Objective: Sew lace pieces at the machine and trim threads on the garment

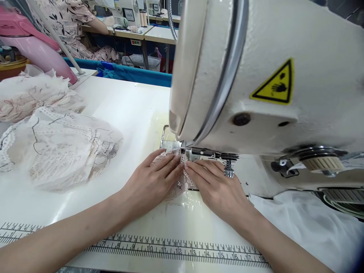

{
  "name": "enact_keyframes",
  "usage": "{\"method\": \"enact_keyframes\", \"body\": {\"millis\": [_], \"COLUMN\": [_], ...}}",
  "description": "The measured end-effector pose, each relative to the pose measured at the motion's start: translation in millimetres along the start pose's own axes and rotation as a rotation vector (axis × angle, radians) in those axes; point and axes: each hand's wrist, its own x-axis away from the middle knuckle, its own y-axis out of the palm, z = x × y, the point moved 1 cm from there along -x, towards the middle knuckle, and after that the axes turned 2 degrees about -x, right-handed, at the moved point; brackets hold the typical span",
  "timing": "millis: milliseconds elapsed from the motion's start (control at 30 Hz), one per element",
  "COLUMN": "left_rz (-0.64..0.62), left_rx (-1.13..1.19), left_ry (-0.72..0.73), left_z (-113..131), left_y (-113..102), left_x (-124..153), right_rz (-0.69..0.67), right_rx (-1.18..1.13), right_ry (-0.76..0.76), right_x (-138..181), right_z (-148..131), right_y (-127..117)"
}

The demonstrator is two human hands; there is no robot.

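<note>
A cream sewing machine [264, 72] fills the upper right, its head hanging over the metal needle plate [168, 144]. A small pink lace piece [182, 172] with a white lace trim strip lies on the plate under the presser foot. My left hand [152, 181] lies flat on the left half of the piece, fingers stretched toward the needle. My right hand [217, 185] presses flat on the right half, fingertips beside the trim. Both hands have their fingers out and together, pinning the lace down. The needle itself is hidden behind the machine head.
A heap of finished lace pieces [57, 148] sits on the white table [122, 110] at the left. A printed ruler [176, 252] runs along the near edge. White cloth [307, 223] lies at the right. Another person in a patterned dress [71, 22] sits at the far workbench.
</note>
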Motion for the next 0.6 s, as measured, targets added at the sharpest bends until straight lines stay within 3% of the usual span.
{"method": "enact_keyframes", "body": {"millis": [600], "left_rz": [0.024], "left_rx": [-0.035], "left_ry": [-0.021], "left_z": [-3.1], "left_y": [5.1], "left_x": [-2.9], "right_rz": [0.001], "right_rx": [0.072], "right_ry": [-0.014], "right_x": [0.5], "right_z": [2.2], "right_y": [4.0]}}
